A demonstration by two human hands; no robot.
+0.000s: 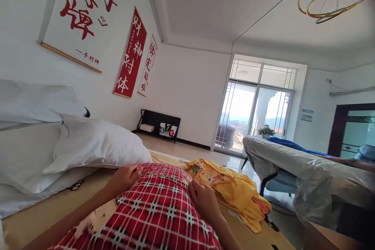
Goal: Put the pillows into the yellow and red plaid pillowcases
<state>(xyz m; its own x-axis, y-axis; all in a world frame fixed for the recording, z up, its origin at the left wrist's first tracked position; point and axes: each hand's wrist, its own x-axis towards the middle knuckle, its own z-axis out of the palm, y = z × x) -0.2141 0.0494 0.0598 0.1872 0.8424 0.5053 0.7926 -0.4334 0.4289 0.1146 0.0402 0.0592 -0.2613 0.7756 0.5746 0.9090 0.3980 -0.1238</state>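
Observation:
A puffy red plaid pillow [159, 207] with white and black lines fills the lower middle of the view. My left hand [127, 175] is at its far left edge, fingers curled against the cloth. On the opposite edge my right hand [203, 197] is closed on the fabric, its fingers bent inward. Beige cloth with a dark brown patch [95, 218] shows along the pillow's near left side. Just right of my right hand lies a crumpled yellow garment [231, 185] with a printed pattern. White pillows [99, 144] are piled to the left of my left hand.
Everything near me rests on a tan surface [32, 222]. A plastic-covered table [281, 156] with a chair [278, 181] stands at right. A black low rack [159, 123] is by the far wall, and glass doors [254, 109] are beyond.

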